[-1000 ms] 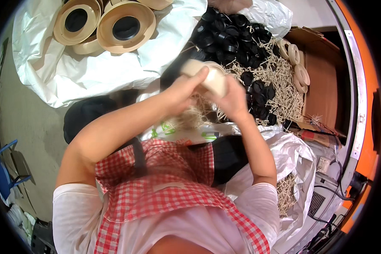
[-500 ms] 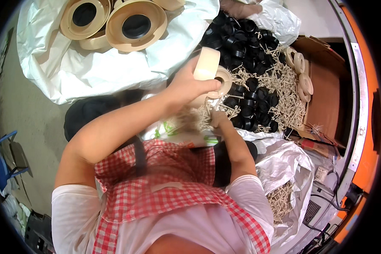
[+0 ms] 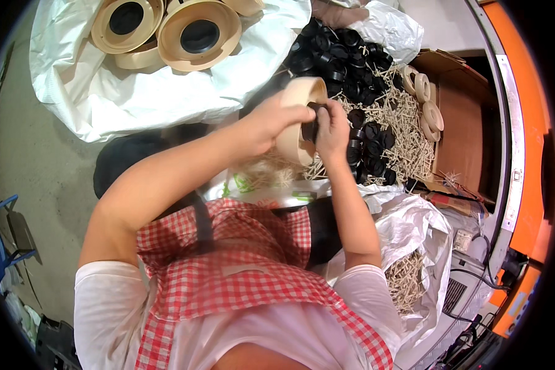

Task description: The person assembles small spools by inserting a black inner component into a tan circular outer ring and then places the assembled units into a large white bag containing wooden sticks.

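My left hand (image 3: 270,122) is closed on the rim of a beige round plastic housing (image 3: 296,145), which is tilted on its side in front of me. My right hand (image 3: 333,131) pinches a black round cap (image 3: 310,125) against the middle of that housing. The thumb of the left hand touches near the cap as well. Just beyond the hands lies a pile of black caps (image 3: 371,145) mixed with small beige plastic pins (image 3: 404,120). Whether the cap is seated in the housing is hidden by my fingers.
Several finished-looking beige housings with black centres (image 3: 198,38) rest on a white woven sack (image 3: 185,98) at the upper left. Beige rings (image 3: 432,116) lie by a cardboard box (image 3: 465,123). At lower right stands a white bag (image 3: 435,228) of beige pins (image 3: 404,280).
My right hand has risen from the pins beneath to the housing and now holds a black cap at its centre. My left hand has turned the housing onto its side.
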A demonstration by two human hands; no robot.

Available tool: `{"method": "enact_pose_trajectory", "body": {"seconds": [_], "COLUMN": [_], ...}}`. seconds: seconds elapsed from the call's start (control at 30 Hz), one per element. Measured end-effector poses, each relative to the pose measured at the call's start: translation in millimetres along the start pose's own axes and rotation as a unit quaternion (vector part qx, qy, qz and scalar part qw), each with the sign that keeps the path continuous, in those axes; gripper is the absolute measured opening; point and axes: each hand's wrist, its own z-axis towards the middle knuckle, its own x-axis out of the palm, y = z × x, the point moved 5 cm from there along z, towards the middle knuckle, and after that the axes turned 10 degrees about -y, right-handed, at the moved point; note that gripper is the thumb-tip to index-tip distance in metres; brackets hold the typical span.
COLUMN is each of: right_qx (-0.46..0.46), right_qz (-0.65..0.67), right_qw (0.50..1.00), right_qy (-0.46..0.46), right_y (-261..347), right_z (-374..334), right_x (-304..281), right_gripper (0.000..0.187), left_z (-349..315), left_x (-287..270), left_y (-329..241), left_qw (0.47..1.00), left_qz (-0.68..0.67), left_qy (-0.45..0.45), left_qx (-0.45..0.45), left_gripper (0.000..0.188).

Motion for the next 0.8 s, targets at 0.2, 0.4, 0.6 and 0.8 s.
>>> {"method": "enact_pose_trajectory", "body": {"seconds": [0.2, 0.4, 0.6, 0.8], "right_qx": [0.417, -0.088, 0.403, 0.340], "right_qz": [0.394, 0.044, 0.291, 0.280], "right_qw": [0.808, 0.981, 0.823, 0.829], "right_qy": [0.132, 0.169, 0.274, 0.344], "right_y": [-5.6, 50.2, 20.1, -15.7], "right_z": [-9.3, -10.3, -16.7, -16.6], "right_x": [22.4, -7.6, 6.2, 12.9], "right_gripper": [0.038, 0.070, 0.082, 0.096], "left_z": [-18.3, -2.0, -8.9, -12.5], "left_x": [6.3, -6.3, -3.8, 3.9], "left_y": [-28.0, -17.9, -24.0, -23.7], "left_qw": [0.962, 0.976, 0.925, 0.953], "left_qz": [0.249, 0.204, 0.366, 0.285], "left_qy": [-0.042, 0.036, -0.005, -0.022], "left_qx": [0.099, -0.069, 0.106, 0.099], "left_gripper": [0.059, 0.058, 0.056, 0.063]}}
